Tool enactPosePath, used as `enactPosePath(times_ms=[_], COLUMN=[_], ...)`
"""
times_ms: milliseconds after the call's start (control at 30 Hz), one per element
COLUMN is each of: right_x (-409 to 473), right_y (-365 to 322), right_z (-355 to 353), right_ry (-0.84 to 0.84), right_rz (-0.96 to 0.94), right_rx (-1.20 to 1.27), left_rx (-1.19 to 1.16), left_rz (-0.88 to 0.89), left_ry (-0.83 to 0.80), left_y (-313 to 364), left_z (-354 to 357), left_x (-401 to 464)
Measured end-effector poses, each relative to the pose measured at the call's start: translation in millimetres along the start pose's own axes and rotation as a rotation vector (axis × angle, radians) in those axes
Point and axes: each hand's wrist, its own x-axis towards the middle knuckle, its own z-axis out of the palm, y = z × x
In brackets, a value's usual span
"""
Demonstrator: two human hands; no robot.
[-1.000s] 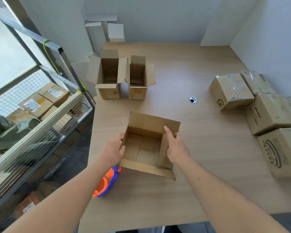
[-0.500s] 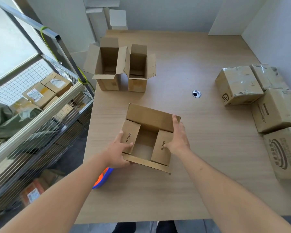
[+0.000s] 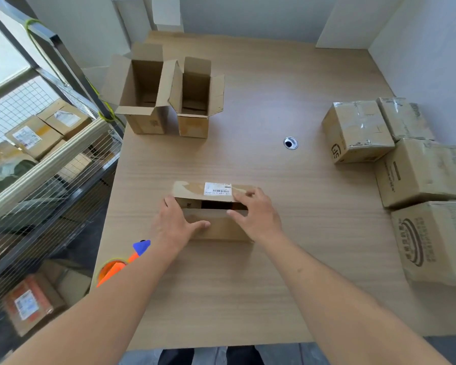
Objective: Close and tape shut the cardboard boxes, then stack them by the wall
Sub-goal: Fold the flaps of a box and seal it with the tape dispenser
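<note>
Box (image 3: 213,209) in the near middle of the table (image 3: 261,272) is nearly closed: both long flaps are folded in, a dark gap left between them, no tape on yet. It lies between the hands; the left hand (image 3: 173,225) is pressed flat on the near flap, the right hand (image 3: 256,212) with fingers spread on both flaps. Tape gun (image 3: 121,262) lies near left. Two open boxes (image 3: 166,93) wait far left; taped boxes (image 3: 395,156) are gathered by the right wall.

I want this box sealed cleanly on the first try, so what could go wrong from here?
The box still shows a dark gap between its top flaps; if the left hand lets go to fetch the tape dispenser, the flaps may spring open. The dispenser sits at the table's edge and could be knocked off.
</note>
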Motion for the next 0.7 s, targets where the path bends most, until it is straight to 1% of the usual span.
enactPosePath(times_ms=[100, 200, 333, 433, 567, 633, 700], right_x=[-6, -8, -10, -14, -14, -15, -15], right_y=[5, 3, 4, 5, 5, 5, 4], right_z=[12, 18, 22, 31, 32, 31, 30], right_ry=[-0.114, -0.083, -0.063, -0.059, -0.047, -0.052, -0.062], right_rz=[0.02, 0.052, 0.1, 0.119, 0.112, 0.103, 0.098], right_rx=[-0.11, -0.05, 0.025, 0.043, 0.059, 0.047, 0.033], left_rx=[-0.023, -0.058, -0.029, 0.058, 0.225, 0.247, 0.264], left_rz=[-0.067, -0.036, -0.029, -0.063, -0.213, -0.243, -0.228], left_ry=[0.041, 0.039, 0.024, 0.044, 0.075, 0.046, -0.028], left_y=[-4, -14, -38, -67, -96, -104, -117], left_z=[3, 2, -6, -11, -17, -16, -10], left_x=[0, -1, -9, -18, -44, -59, -67])
